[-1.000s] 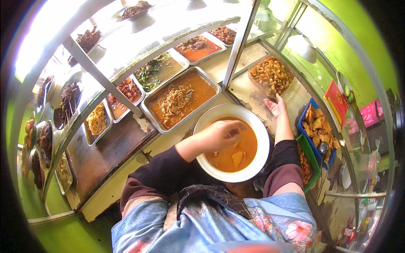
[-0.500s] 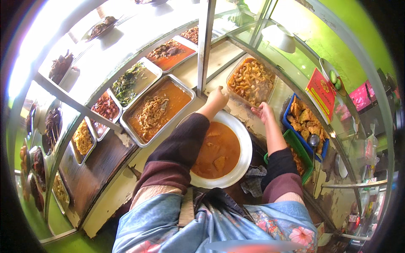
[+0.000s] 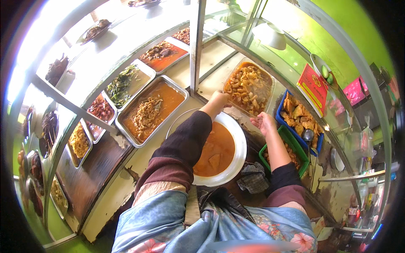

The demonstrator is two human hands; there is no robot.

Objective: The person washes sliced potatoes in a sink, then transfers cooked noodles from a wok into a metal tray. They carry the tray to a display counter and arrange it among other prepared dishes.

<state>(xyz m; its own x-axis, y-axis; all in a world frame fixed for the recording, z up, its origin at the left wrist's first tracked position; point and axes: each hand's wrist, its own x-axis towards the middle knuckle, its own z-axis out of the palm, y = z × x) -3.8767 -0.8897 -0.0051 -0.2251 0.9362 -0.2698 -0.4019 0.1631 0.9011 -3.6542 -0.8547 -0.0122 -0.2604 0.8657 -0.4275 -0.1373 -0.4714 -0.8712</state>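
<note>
A shallow rectangular tray (image 3: 274, 81) of glossy cut pieces in orange-brown sauce sits in front of me. My left hand (image 3: 218, 102) is closed at its near left corner, the fingertips partly hidden. At the near right corner is my right hand (image 3: 265, 123), palm turned up and fingers curled against the edge. Under my left forearm stands a wide round pale metal pot (image 3: 241, 162) of orange-brown curry (image 3: 219, 145) with chunks in it. The pot's thin wire handle (image 3: 172, 122) lies out to the left.
Left are metal trays of noodle-like strips in sauce (image 3: 147, 110), greens (image 3: 122, 86) and red stew (image 3: 162, 52). Right are a blue basket of fried pieces (image 3: 300, 114) with a ladle (image 3: 308, 135), a green basket (image 3: 287, 134) and a checked cloth (image 3: 253, 177). A metal post (image 3: 196, 46) rises ahead.
The tray of cut pieces has come slightly nearer to me, both hands staying at its near corners. The whole view has shifted a little, showing more of the green basket.
</note>
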